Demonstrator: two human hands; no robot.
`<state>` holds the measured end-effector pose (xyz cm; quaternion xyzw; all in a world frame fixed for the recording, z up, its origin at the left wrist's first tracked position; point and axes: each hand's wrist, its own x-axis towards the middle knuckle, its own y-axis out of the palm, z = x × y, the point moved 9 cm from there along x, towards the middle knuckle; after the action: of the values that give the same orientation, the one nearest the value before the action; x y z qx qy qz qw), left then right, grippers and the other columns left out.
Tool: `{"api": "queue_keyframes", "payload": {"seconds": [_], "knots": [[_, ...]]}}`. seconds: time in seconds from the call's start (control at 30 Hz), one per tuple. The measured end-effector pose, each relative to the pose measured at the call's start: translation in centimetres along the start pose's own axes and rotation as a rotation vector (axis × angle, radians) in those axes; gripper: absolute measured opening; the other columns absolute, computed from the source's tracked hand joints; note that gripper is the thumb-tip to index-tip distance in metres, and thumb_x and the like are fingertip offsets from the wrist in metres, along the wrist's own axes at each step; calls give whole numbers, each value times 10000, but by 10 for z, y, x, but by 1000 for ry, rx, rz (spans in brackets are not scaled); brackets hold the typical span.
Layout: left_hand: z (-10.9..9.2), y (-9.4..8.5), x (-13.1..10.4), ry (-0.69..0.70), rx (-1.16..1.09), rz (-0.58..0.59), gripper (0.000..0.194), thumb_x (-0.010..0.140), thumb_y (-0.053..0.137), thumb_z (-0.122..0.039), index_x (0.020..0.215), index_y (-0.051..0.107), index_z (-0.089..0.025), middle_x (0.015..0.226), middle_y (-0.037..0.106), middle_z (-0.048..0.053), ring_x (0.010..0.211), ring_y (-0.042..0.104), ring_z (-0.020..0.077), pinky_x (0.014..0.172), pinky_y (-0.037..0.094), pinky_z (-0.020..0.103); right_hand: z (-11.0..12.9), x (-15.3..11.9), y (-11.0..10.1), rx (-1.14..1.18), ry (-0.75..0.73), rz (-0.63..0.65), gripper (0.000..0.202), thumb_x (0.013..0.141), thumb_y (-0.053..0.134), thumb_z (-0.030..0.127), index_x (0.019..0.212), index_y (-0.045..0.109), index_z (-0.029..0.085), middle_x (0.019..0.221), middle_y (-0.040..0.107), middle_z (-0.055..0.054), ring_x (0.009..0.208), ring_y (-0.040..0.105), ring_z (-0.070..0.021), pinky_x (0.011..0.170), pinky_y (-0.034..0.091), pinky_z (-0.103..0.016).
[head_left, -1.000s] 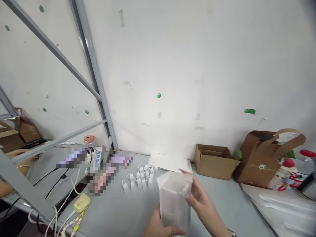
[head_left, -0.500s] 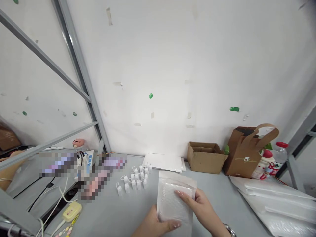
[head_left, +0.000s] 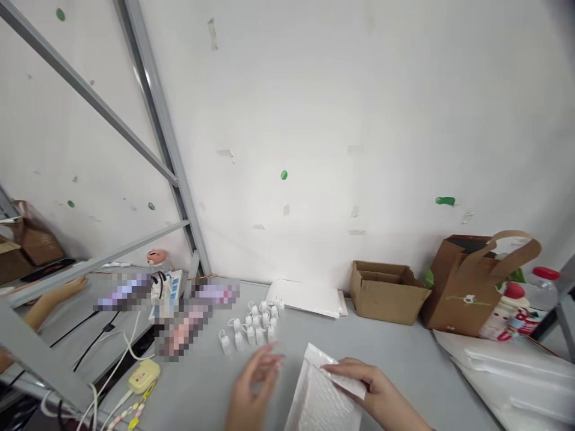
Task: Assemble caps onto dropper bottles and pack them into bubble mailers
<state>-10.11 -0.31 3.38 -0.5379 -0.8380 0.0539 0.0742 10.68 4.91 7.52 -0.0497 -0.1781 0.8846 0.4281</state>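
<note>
A white bubble mailer (head_left: 321,404) is tilted over the near edge of the table, its top flap partly folded. My right hand (head_left: 375,386) grips it by the flap, thumb and fingers closed on the upper right edge. To the left of the mailer and apart from it is my left hand (head_left: 254,383), blurred, with fingers curled and tips close together. A faint see-through bit seems to show at those fingertips, too unclear to name. Just beyond stand several small white squeeze bottles (head_left: 250,336) with looped caps.
Flat white mailers (head_left: 305,298) lie by the wall, and a larger stack (head_left: 516,371) lies at right. Behind are an open cardboard box (head_left: 389,299) and a brown paper bag (head_left: 462,293). Cables and a yellow case (head_left: 144,376) lie left; another person's arm (head_left: 58,293) rests beyond the frame.
My left hand has let go of the mailer and moved up and left toward the bottles. My right hand has shifted to the flap, and the mailer is lower and more tilted.
</note>
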Motion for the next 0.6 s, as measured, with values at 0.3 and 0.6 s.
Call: {"api": "queue_keyframes", "payload": {"seconds": [0.3, 0.6], "knots": [[17, -164, 70, 148, 1067, -530, 631, 772, 346, -430, 1237, 384, -6, 1176, 545, 244, 1176, 422, 360, 930, 339, 488, -48, -15, 1, -57, 90, 35, 441, 727, 539, 564, 1020, 679, 266, 976, 678, -77, 911, 619, -244, 823, 480, -303], [64, -168, 109, 32, 1228, -365, 642, 789, 318, -425, 1295, 306, -30, 1324, 421, 218, 1264, 332, 316, 1003, 256, 439, -64, -26, -33, -50, 122, -250, 364, 728, 552, 542, 920, 718, 281, 983, 699, -35, 944, 628, -247, 826, 499, -268]]}}
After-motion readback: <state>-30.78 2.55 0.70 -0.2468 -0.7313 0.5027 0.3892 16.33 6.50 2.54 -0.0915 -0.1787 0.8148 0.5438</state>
